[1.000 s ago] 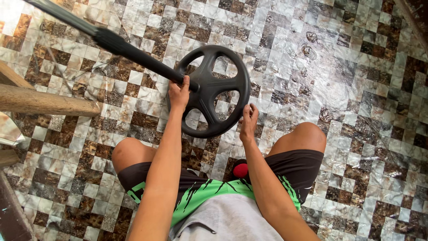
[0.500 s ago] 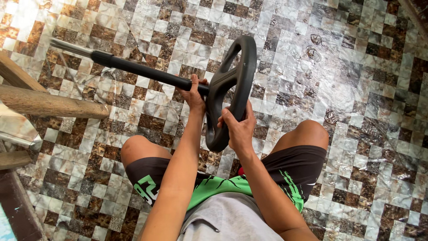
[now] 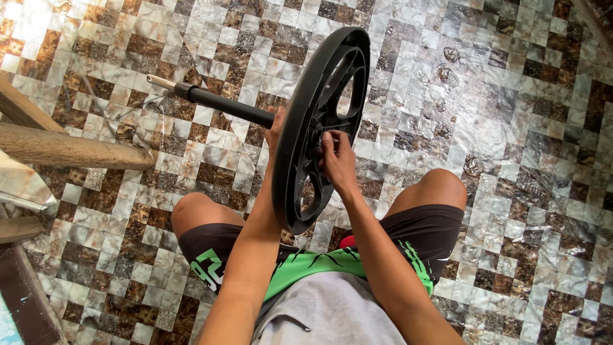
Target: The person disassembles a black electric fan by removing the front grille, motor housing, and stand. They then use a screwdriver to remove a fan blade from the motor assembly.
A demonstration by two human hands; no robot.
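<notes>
Holding a black round base (image 3: 319,128) with its black pole (image 3: 227,105), tipped on edge above the knees.

Left hand (image 3: 276,131) is mostly hidden behind the disc, seemingly closed around the pole where it meets the hub; right hand (image 3: 335,160) is pinched at the hub on the ribbed underside. Step judged as fastening or loosening at the hub; next move likely calls for a steady pole grip and fine finger turning. Base is spoked plastic, rim toward 12 o'clock, pole running to 10 o'clock with a metal tip (image 3: 156,80). Patterned tile floor (image 3: 498,128) below; wooden bar (image 3: 70,150) at 9 o'clock.
</notes>
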